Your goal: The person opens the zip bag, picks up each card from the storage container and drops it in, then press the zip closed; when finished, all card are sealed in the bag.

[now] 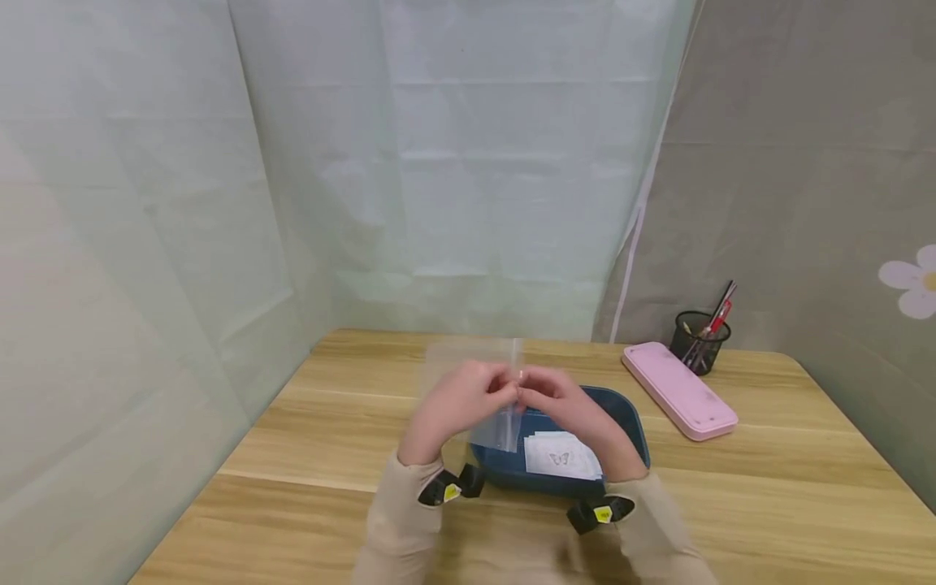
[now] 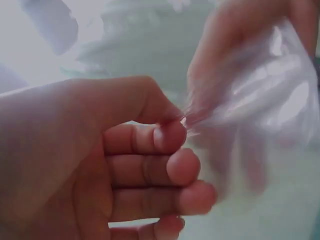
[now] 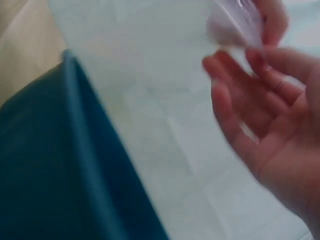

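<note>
A clear zip bag (image 1: 448,356) is held up between both hands, above a dark blue basket (image 1: 638,422). My left hand (image 1: 462,400) pinches the bag between thumb and index finger; its other fingers are loosely bent in the left wrist view, where the crinkled plastic (image 2: 285,100) appears blurred. My right hand (image 1: 574,406) meets the left at the bag's zip edge. In the right wrist view, thumb and index finger of the right hand (image 3: 280,135) pinch the bag (image 3: 242,20). A stack of white cards (image 1: 559,457), the top one printed with a butterfly, lies inside the basket.
At the right of the wooden table (image 1: 307,455) lies a pink case (image 1: 678,390). Behind it stands a black mesh cup (image 1: 698,345) with pens in it. Pale cloth (image 1: 468,179) hangs behind the table and along its left side.
</note>
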Demonstrator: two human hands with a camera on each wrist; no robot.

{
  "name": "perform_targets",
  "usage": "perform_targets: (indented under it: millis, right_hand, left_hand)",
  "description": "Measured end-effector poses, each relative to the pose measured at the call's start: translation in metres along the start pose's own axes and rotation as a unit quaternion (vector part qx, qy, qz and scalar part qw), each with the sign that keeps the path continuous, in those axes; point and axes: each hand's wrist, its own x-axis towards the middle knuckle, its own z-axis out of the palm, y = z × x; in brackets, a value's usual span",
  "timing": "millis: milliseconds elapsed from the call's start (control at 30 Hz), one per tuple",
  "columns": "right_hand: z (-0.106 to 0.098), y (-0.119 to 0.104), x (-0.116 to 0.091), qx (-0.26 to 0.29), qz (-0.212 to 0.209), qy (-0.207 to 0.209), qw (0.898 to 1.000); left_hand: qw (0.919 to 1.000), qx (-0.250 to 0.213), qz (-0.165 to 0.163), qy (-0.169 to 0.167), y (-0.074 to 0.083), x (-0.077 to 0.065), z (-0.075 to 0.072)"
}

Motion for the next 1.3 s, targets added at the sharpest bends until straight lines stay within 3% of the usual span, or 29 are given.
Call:
perform_targets:
  millis: [100, 200, 400, 700, 833, 933, 1067, 1167, 1300]
  right_hand:
    - [0.006, 0.01, 0.005, -0.031, 0.066, 0.018, 0.997]
    - [0.009, 0.017, 0.007, -0.056, 0.104, 0.031, 0.992]
    - [0.008, 0.016, 0.007, -0.11, 0.123, 0.04, 0.986]
    - [0.002, 0.014, 0.007, -0.148, 0.167, 0.06, 0.973]
    - [0.0, 0.015, 0.006, -0.13, 0.132, 0.069, 0.98]
    - [0.0, 0.013, 0.005, -0.147, 0.06, 0.04, 0.986]
    - [0.0, 0.013, 0.005, -0.217, -0.05, -0.006, 0.975]
    - [0.0, 0.014, 0.004, -0.241, -0.074, -0.004, 0.968]
    - [-0.002, 0.016, 0.002, -0.234, -0.048, 0.008, 0.971]
  left_hand:
    - [0.999, 0.012, -0.039, -0.018, -0.017, 0.004, 0.003]
    - [0.9975, 0.013, -0.063, -0.029, -0.029, 0.005, 0.004]
    - [0.9926, 0.002, -0.114, -0.042, -0.035, 0.005, 0.001]
    - [0.9881, 0.004, -0.154, -0.006, -0.046, 0.001, -0.006]
    - [0.9863, 0.009, -0.164, 0.017, -0.05, -0.001, -0.008]
    - [0.985, 0.001, -0.17, 0.031, -0.052, 0.0, -0.01]
    - [0.9843, -0.016, -0.17, 0.045, -0.055, 0.001, -0.011]
    - [0.9891, -0.025, -0.139, 0.042, -0.058, 0.001, -0.013]
    - [0.998, -0.035, -0.053, 0.003, -0.061, -0.001, -0.015]
